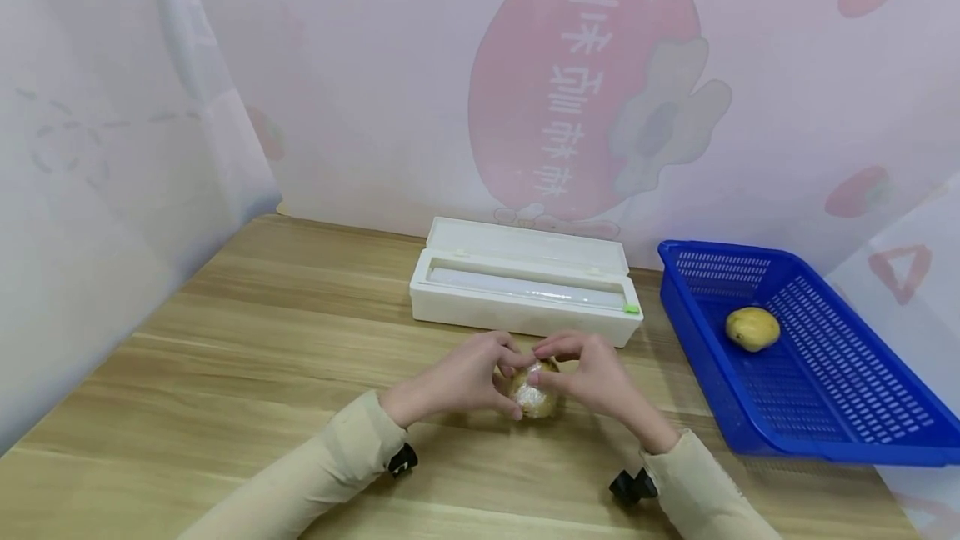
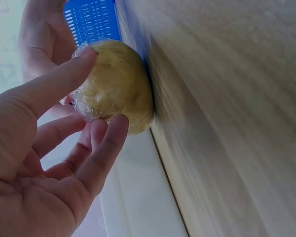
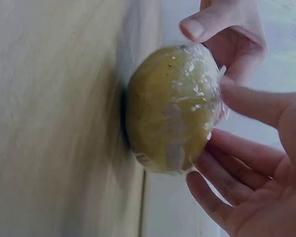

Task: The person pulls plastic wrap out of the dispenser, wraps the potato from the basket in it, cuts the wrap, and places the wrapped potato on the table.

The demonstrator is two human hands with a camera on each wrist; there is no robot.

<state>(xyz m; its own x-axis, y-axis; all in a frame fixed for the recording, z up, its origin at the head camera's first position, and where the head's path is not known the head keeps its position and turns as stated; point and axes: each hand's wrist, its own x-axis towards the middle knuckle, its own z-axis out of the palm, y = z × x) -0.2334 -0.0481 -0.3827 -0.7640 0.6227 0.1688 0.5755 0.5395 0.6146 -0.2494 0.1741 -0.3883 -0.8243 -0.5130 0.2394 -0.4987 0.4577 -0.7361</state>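
A yellow potato (image 1: 537,403) in clear cling film (image 3: 196,89) rests on the wooden table in front of me. My left hand (image 1: 467,375) holds it from the left, thumb and fingertips on the film, as the left wrist view shows on the potato (image 2: 123,84). From the other side my right hand (image 1: 594,375) has its thumb and fingertips at the gathered film on top. The film looks shiny and creased there. In the right wrist view the potato's (image 3: 160,116) side shows dark specks under the film.
Behind the hands stands a white cling film box (image 1: 517,315), lid raised, with a roll inside and a green tab (image 1: 632,308) at its right end. At right, a blue basket (image 1: 720,402) contains another yellow potato (image 1: 752,328). Printed cloth (image 1: 360,107) hangs behind the table.
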